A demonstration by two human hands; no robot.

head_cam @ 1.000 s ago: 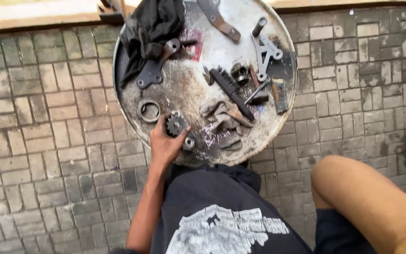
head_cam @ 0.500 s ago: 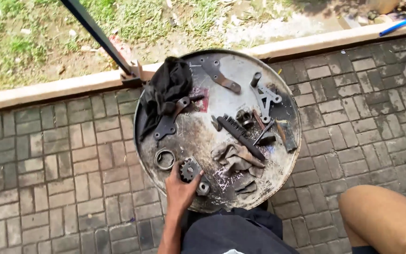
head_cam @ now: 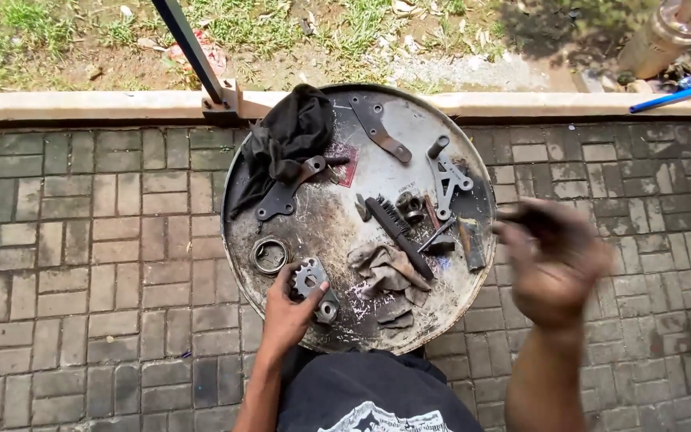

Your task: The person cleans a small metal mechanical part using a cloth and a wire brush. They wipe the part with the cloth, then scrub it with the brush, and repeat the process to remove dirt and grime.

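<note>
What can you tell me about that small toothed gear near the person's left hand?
The sprocket is a small, grey, worn-looking metal disc with blunt teeth around its rim and holes through its body. It lies flat near the front edge of the round metal drum top, beside a metal ring. The left hand grips its near edge with thumb and fingers.

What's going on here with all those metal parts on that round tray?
A person crouches over a round metal tray on brick paving. Their left hand grips a small toothed sprocket at the tray's near edge, beside a metal ring. Their right hand is raised over the tray's right side, too blurred to tell whether it holds anything. Scattered on the tray are a black cloth, flat brackets, a dark brush and a dirty rag.
</note>
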